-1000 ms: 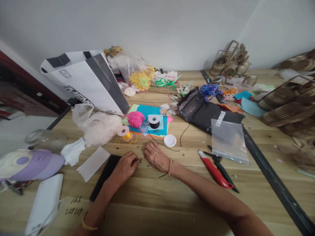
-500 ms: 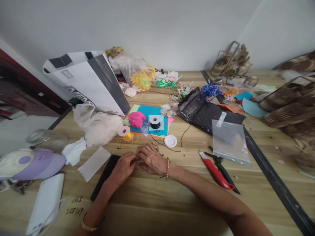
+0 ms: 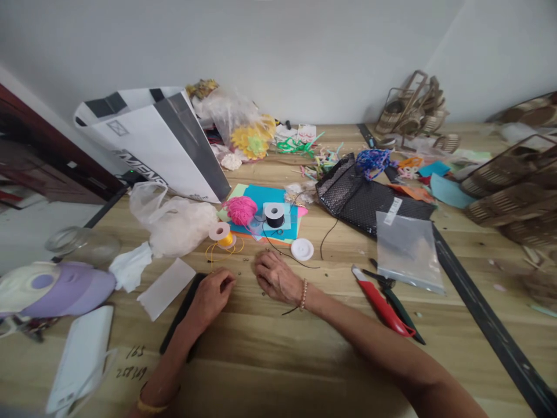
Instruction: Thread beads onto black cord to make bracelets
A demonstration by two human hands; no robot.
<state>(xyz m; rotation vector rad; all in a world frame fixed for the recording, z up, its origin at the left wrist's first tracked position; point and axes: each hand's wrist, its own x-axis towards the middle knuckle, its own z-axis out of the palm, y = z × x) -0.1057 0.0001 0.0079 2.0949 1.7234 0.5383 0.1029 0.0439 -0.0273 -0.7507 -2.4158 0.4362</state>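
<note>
Centrally, left hand (image 3: 212, 293): fingers curled into the palm, knuckles resting over the near corner of a black phone (image 3: 180, 318); contents of the fist, if any, not visible. Right hand (image 3: 275, 275): palm down, fingers laid flat on the wooden tabletop (image 3: 278, 360), bead bracelet (image 3: 303, 293) at the wrist. The hands are apart, and tiny loose beads (image 3: 244, 272) lie scattered between and just beyond them.

Work in hand, as judged: gathering or sorting beads; lifting pieces this small calls for a fingertip pinch.

Just past the right hand: black cord (image 3: 304, 266), white spool cap (image 3: 301, 249), black thread spool (image 3: 274, 215).

Past the left: yellow cord spool (image 3: 221, 234), pink yarn ball (image 3: 241, 209).

Further right: red-handled pliers (image 3: 383, 302).

Bead count and colour are too small to tell; both elbows are cut off.
</note>
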